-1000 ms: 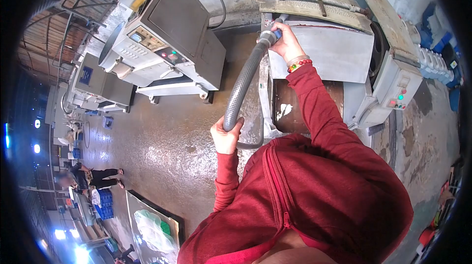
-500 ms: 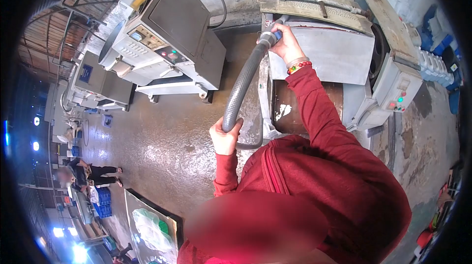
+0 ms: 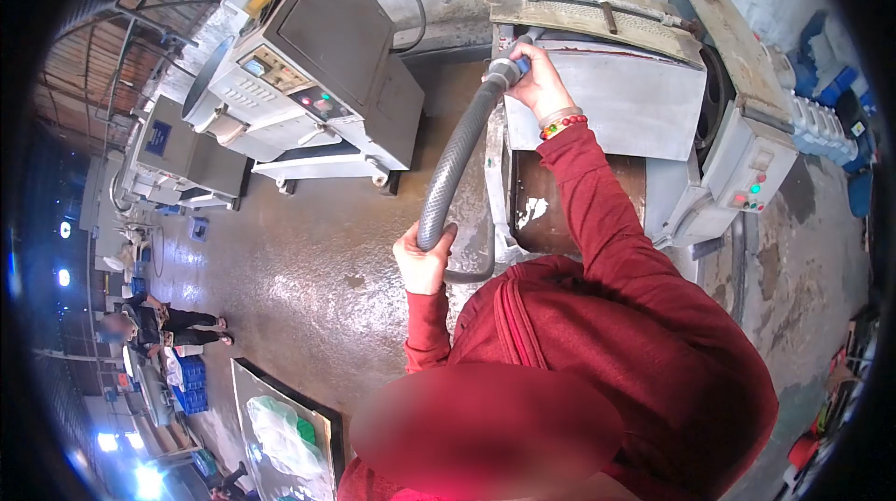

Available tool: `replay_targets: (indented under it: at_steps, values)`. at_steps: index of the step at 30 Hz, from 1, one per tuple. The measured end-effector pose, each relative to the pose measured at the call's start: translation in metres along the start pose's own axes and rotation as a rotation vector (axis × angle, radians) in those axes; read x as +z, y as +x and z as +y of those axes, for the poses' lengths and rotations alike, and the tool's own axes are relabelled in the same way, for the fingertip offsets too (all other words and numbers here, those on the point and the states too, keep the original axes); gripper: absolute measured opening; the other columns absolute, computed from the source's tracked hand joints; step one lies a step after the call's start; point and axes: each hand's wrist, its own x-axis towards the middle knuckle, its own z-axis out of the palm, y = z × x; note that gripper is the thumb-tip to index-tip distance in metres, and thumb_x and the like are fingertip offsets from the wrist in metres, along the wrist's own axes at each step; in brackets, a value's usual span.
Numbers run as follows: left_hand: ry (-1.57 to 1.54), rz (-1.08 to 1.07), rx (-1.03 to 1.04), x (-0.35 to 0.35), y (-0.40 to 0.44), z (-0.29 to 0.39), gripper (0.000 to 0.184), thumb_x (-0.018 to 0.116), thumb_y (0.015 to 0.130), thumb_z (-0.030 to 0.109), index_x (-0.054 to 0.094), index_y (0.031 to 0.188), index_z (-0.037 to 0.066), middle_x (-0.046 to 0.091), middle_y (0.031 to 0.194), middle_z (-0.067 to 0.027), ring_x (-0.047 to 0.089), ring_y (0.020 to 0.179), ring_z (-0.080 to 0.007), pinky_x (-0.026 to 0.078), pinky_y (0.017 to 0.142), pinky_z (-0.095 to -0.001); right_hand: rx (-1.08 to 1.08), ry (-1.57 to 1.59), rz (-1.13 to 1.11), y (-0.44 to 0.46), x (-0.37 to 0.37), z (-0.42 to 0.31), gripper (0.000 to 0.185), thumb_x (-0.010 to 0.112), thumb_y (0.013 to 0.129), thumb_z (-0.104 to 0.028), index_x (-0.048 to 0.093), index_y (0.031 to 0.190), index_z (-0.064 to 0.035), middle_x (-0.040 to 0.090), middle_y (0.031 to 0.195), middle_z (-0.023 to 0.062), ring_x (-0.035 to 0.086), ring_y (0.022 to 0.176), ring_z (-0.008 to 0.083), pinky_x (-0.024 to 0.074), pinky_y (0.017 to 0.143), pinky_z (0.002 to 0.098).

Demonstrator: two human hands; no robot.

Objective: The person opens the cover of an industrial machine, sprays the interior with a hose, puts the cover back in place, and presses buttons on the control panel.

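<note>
A thick grey hose [image 3: 459, 160] runs between my two hands, bowed in an arc over the wet floor. My left hand [image 3: 422, 258] is wrapped round its lower stretch, and below that the hose curls off to the right. At the upper end, my right hand [image 3: 539, 81] grips the blue valve [image 3: 523, 64] beside the hose's light-coloured coupling [image 3: 504, 74]. The fitting meets a pipe at the left edge of the white metal machine [image 3: 607, 100]. My fingers hide part of that joint.
A grey machine cabinet [image 3: 334, 30] with control buttons stands at upper left. To the right is a control box [image 3: 761, 179] with coloured buttons. A metal-topped table [image 3: 322, 464] bearing plastic bags is at lower left. Farther left, another person [image 3: 173, 322] stands near blue crates [image 3: 191, 384].
The whole view has shifted slightly. Both my hands keep the same grip on the hose and valve. The distant person's arm has changed position a little.
</note>
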Motion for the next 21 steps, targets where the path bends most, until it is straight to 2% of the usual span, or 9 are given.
replay_targets:
  at_steps: [2,14,17,21]
  values:
    - [-0.001,0.0,-0.003,0.0001,-0.0004,-0.0004,0.009,0.067,0.069,0.003,0.059,0.072,0.0,0.049,0.052,0.0039,0.041,0.045,-0.0028,0.031,0.042,-0.0186,0.027,0.034,-0.008,0.0009,-0.0023,-0.0013,0.012,0.055,0.065,-0.006,0.046,0.074,-0.0071,0.045,0.08,0.011,0.051,0.076,0.0316,0.0466,0.072,0.0563]
    - [0.002,0.016,-0.022,0.0003,0.0019,-0.0029,0.011,0.067,0.069,0.003,0.057,0.068,0.002,0.047,0.053,0.0046,0.039,0.047,-0.0023,0.03,0.044,-0.0187,0.021,0.029,0.028,0.002,0.0019,0.0008,0.011,0.055,0.066,-0.006,0.046,0.072,-0.0077,0.047,0.079,0.0105,0.052,0.077,0.0314,0.0465,0.073,0.0561]
    - [-0.014,0.011,-0.034,0.0,0.0008,-0.002,0.012,0.067,0.069,0.004,0.056,0.066,0.002,0.047,0.052,0.0048,0.039,0.047,-0.0024,0.03,0.044,-0.0188,0.016,0.022,-0.002,0.001,0.0036,0.0026,0.014,0.056,0.066,-0.008,0.045,0.075,-0.0106,0.043,0.071,0.006,0.048,0.073,0.0262,0.0422,0.069,0.0632]
    - [-0.012,0.011,-0.036,-0.0003,-0.0011,-0.0004,0.011,0.067,0.069,0.004,0.056,0.067,0.002,0.047,0.052,0.005,0.039,0.046,-0.0024,0.03,0.044,-0.0186,0.055,0.036,-0.004,0.0078,-0.002,0.0035,0.015,0.055,0.066,-0.008,0.045,0.076,-0.0098,0.043,0.072,0.0072,0.048,0.073,0.0263,0.0436,0.069,0.0606]
